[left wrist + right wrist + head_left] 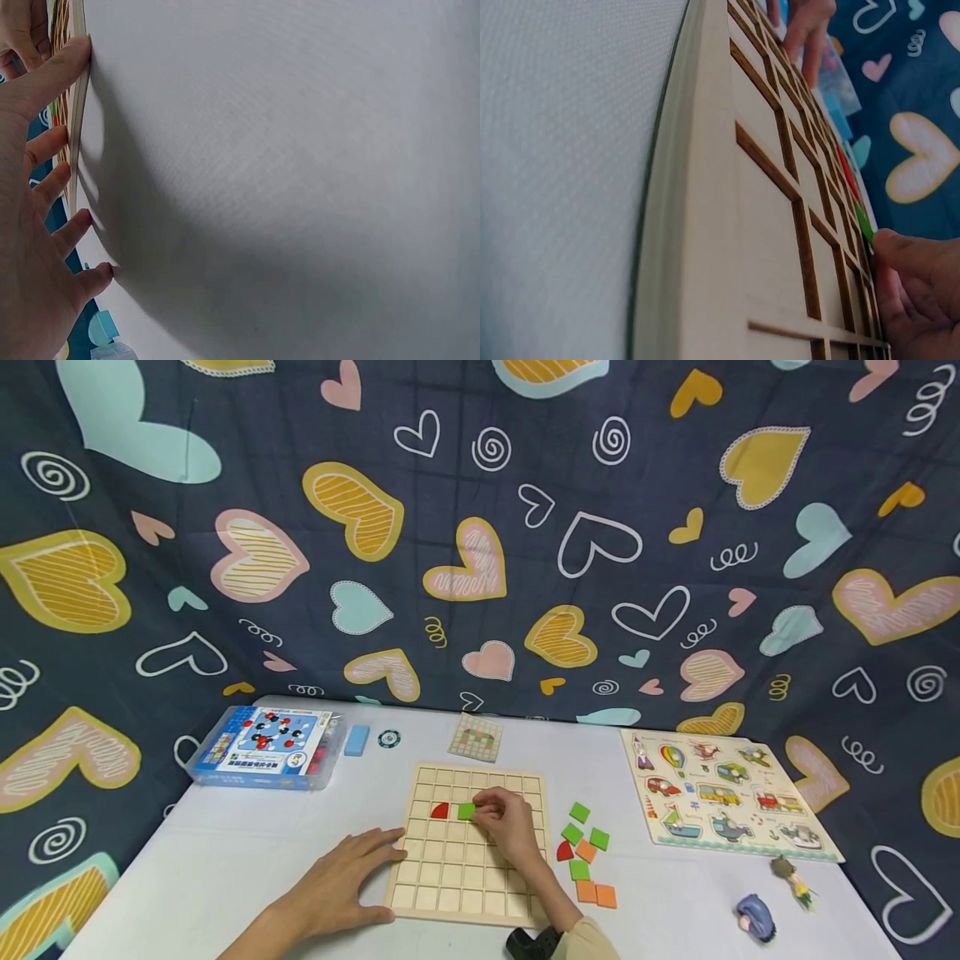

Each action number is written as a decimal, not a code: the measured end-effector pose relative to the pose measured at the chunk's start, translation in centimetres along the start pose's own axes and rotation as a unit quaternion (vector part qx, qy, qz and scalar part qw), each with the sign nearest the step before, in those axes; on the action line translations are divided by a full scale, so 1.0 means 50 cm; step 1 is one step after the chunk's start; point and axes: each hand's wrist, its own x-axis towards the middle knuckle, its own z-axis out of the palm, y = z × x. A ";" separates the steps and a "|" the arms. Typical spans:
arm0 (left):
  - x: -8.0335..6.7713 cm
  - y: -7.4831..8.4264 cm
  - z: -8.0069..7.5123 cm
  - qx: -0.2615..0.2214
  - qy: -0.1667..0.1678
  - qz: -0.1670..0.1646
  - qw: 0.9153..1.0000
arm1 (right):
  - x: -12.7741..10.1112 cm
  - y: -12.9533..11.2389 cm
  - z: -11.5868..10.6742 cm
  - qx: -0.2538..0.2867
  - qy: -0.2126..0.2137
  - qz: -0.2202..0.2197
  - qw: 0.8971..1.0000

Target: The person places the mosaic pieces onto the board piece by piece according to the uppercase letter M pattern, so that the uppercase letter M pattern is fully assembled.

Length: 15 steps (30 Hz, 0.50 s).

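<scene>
A wooden grid board [450,874] lies on the white table. My right hand [510,827] pinches a green square tile [467,811] at the board's upper middle; the right wrist view shows thumb and fingers at the green tile's [863,223] edge. Whether it is fully seated in a cell cannot be told. To its left, a red quarter-circle tile [439,811] sits in the grid. My left hand [337,881], fingers spread, touches the board's left side; in the left wrist view its fingertips meet the board edge [78,97].
Loose green tiles [579,812], orange tiles [606,896] and a red quarter-circle [565,852] lie right of the board. Behind it is a pattern card [477,737]. A plastic case [262,747], blue block [357,741] and chip [389,739] stand back left; a picture puzzle [720,793] and two figurines [756,918] lie right.
</scene>
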 end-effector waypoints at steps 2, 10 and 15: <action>0.000 0.000 -0.001 0.000 -0.002 -0.001 1.000 | -0.002 -0.013 0.000 0.002 -0.005 0.001 1.000; 0.000 0.001 -0.001 0.002 -0.008 -0.005 1.000 | 0.002 -0.002 0.012 0.021 -0.016 -0.003 1.000; 0.002 0.001 -0.002 0.002 -0.008 -0.004 1.000 | 0.014 0.044 0.013 0.026 -0.017 0.012 0.999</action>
